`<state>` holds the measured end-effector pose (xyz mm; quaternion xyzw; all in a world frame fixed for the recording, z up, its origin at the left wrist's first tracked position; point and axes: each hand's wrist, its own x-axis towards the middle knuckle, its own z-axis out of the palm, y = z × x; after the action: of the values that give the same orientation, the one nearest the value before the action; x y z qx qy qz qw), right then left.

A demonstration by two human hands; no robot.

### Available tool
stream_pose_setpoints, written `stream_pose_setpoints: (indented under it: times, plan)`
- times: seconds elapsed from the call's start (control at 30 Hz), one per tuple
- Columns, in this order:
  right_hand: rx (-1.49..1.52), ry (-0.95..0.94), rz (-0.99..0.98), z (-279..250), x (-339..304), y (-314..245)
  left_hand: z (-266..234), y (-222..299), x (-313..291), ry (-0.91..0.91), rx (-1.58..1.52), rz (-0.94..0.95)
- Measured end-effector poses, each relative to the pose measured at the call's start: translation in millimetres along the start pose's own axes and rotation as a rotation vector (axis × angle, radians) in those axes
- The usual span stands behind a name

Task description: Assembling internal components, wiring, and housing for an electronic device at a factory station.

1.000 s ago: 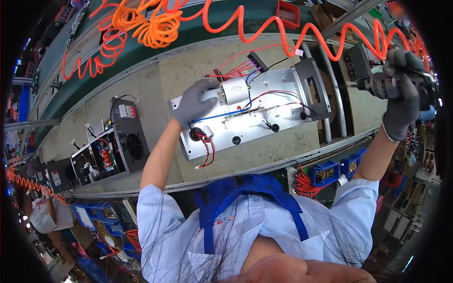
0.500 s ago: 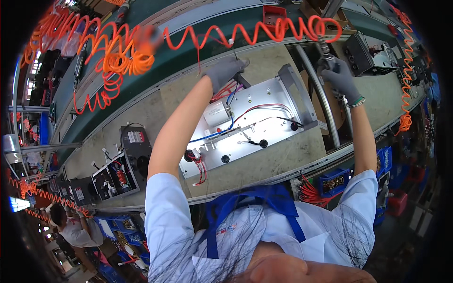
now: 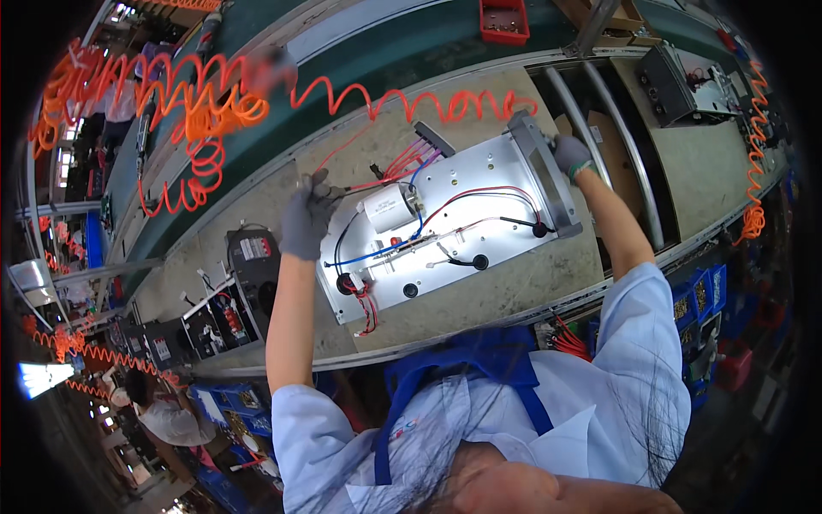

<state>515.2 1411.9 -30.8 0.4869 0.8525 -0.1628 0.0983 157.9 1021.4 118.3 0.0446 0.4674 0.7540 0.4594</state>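
Note:
A silver metal chassis plate (image 3: 467, 227) lies at a slant on the bench, bearing a white cylindrical capacitor (image 3: 388, 210), blue, red and black wires and black round grommets. My left hand (image 3: 306, 221), in a grey glove, is at its far left corner, fingers closed on the end of a dark-sleeved wire (image 3: 364, 185). That wire runs with purple and red leads toward a grey connector block (image 3: 434, 139) at the plate's far edge. My right hand (image 3: 572, 156), also gloved, is beside the chassis's dark grey end panel (image 3: 548, 176); its fingers are partly hidden.
A red coiled air hose (image 3: 419, 107) stretches above the far side of the chassis. Metal rails (image 3: 629, 154) cross a gap at right, with another dark unit (image 3: 672, 90) beyond. More units (image 3: 214, 321) stand at left. A red bin (image 3: 503, 21) sits at the back.
My left hand has moved left and nearer, from the connector block to the wire end. My right hand has come left from the rails to the end panel; the screwdriver it held is out of sight.

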Motion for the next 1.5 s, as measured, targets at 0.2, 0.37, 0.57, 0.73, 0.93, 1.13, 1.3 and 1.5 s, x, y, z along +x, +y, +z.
stream_pose_setpoints:
  times: [0.2,0.37,0.57,0.73,0.93,1.13,1.3,1.5]
  plan:
    - [0.028,0.057,0.012,90,-37,34,-82,26,-57,-0.047,-0.419,0.295]
    - [-0.048,-0.195,-0.065,45,-45,54,-98,18,-72,0.559,-0.249,0.037]
    - [0.483,0.024,-0.556,-214,-115,-71,-142,27,-85,-0.130,-0.208,-0.036]
    - [0.412,-0.140,-0.972,-196,-132,-268,-67,23,-63,0.030,0.360,-0.084]
    - [-0.373,-0.463,-0.736,-79,-48,-384,-41,20,-56,0.018,0.563,0.011]
    - [-0.542,-0.747,-0.626,-29,-24,-395,-60,16,-30,0.052,0.387,0.019]
    - [0.327,-0.703,-0.452,-101,-13,-374,-48,15,-9,-0.039,0.435,-0.098]
    - [1.230,-0.668,-0.536,-145,-55,-345,11,12,7,-0.225,0.619,0.171]
